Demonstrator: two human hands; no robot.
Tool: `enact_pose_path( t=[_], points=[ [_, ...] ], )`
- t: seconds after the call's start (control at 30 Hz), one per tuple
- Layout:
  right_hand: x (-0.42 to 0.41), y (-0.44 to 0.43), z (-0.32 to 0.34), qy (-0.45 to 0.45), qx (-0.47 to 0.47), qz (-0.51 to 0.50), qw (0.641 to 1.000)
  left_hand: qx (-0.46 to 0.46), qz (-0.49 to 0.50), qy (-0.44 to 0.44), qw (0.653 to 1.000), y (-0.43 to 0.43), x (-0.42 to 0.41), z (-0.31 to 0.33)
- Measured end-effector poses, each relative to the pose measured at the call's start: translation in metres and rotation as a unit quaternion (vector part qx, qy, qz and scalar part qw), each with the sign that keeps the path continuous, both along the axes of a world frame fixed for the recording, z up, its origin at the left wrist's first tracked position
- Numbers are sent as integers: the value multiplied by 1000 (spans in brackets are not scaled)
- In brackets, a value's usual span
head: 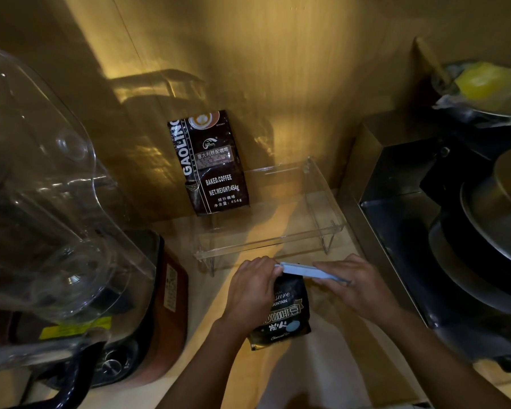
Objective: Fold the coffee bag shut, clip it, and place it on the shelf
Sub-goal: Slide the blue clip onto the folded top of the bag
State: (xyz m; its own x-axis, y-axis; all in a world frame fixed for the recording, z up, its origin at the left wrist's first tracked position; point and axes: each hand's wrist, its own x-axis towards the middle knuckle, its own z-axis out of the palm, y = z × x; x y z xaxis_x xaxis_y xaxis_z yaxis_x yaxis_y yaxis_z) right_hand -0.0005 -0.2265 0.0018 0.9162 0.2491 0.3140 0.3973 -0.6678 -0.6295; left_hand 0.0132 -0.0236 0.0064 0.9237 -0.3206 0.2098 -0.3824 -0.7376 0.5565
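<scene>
Hands meet over a small dark coffee bag (286,312) that stands on the pale tabletop (322,364), just in front of a clear acrylic shelf (266,231). The left hand (250,293) wraps the bag's upper left side, its fingers curled at the folded top. The right hand (356,286) grips the far end of a pale blue clip (310,271), which lies across the top of the bag and reaches from one hand to the other; whether the clip is snapped closed cannot be told. Beyond the hands, a second, larger coffee bag (213,163) stands on the left end of the shelf, leaning against the wall. To the left of the left hand sits a blender (71,231) with a clear jug. To the right of the right hand is a dark sink (401,231) holding stacked metal pans (493,214).
</scene>
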Motion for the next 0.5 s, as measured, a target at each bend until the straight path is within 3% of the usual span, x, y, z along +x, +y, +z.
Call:
enact_pose_path(
  t=[0.5],
  points=[
    [-1, 1, -4, 34, 58, -12, 998, -19, -17, 46, 999, 2, 12, 1]
  ],
)
